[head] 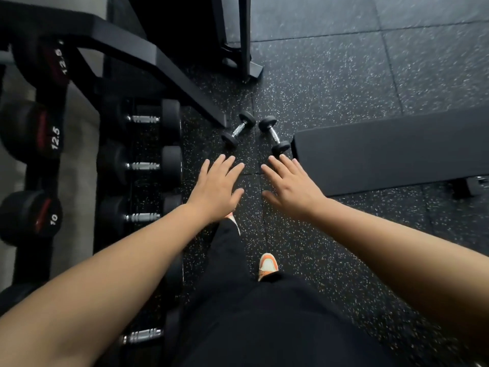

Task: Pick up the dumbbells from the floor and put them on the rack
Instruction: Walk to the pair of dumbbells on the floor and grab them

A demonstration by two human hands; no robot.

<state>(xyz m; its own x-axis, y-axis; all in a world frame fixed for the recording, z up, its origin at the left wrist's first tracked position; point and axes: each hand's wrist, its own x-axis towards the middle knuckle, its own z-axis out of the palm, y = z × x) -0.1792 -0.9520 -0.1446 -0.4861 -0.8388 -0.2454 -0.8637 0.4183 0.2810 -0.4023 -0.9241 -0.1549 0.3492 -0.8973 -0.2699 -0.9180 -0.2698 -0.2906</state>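
Both hands are spread flat, palms down, fingers apart, holding nothing. Left hand and right hand reach forward side by side above the black speckled rubber floor. Two small black round-headed dumbbells with chrome handles lie on that floor just beyond the fingertips: left small dumbbell ahead of the left hand, right small dumbbell ahead of the right, its near head close to the right fingertips; contact not confirmed. Black steel dumbbell rack stands left of the left hand, loaded with larger black dumbbells, some marked 12.5 and 10. Black padded bench lies right of the right hand.
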